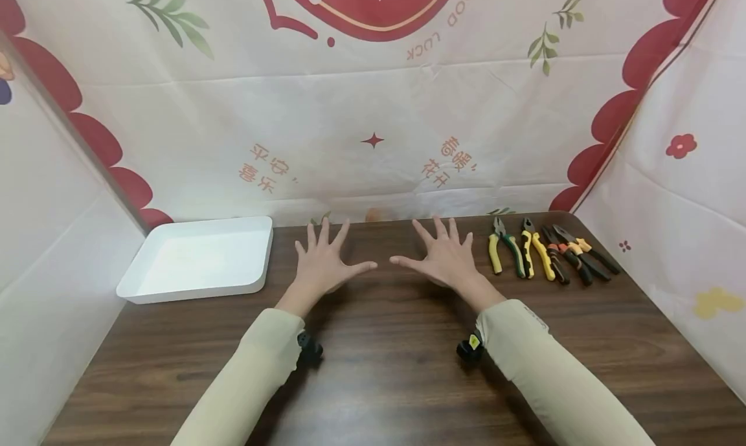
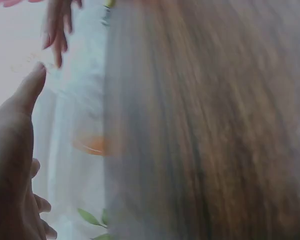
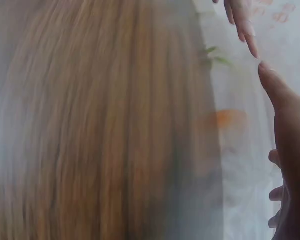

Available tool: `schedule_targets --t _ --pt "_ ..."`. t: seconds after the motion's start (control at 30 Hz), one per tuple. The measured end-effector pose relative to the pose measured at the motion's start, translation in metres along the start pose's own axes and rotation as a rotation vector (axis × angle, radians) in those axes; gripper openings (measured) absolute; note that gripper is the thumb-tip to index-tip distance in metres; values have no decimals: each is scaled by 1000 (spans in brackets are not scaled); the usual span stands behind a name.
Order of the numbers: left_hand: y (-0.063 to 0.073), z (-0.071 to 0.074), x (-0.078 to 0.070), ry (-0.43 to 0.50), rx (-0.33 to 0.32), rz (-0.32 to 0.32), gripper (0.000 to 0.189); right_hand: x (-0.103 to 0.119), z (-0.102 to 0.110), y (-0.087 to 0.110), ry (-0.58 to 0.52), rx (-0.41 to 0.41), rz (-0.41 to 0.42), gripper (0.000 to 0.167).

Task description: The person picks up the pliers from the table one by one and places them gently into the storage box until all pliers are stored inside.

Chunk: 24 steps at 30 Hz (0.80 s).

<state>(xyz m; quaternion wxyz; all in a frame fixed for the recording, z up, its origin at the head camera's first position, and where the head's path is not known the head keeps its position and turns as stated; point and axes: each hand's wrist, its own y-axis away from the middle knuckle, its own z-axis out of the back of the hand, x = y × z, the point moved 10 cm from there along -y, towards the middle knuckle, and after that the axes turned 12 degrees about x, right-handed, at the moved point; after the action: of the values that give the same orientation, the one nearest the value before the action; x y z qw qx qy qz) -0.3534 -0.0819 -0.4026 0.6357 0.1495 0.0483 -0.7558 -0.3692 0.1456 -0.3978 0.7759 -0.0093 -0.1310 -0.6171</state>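
Note:
My left hand (image 1: 322, 263) is held over the dark wooden table with its fingers spread and nothing in its grasp. Opposite it, my right hand (image 1: 447, 258) also has spread fingers and holds nothing. The two thumbs point at each other with a small gap between them in the head view. To the left of my left hand lies a shallow white tray (image 1: 198, 257). Right of my right hand is a row of pliers: green-handled pliers (image 1: 506, 246), yellow-and-black-handled pliers (image 1: 537, 248), and overlapping tools with orange and black handles (image 1: 577, 255).
The wooden table (image 1: 384, 375) runs back to a white printed cloth (image 1: 350, 109), which rises behind it. More cloth (image 1: 688, 200) stands along the right side and the left side. Both wrists carry a small black camera, the left one (image 1: 310, 350) hanging below the sleeve.

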Motion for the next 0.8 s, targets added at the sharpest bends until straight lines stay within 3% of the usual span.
schedule_targets --t 0.23,0.4,0.6,0.8 --pt "30 24 1 142 -96 -68 93 30 8 13 -154 -50 81 97" --pt "58 42 16 250 -184 -85 79 59 7 23 -350 -38 185 89" --pt "90 53 58 488 -258 -66 68 94 2 28 -556 -15 301 76" --pt "124 65 118 715 -485 23 51 124 -6 23 -696 -14 367 66"
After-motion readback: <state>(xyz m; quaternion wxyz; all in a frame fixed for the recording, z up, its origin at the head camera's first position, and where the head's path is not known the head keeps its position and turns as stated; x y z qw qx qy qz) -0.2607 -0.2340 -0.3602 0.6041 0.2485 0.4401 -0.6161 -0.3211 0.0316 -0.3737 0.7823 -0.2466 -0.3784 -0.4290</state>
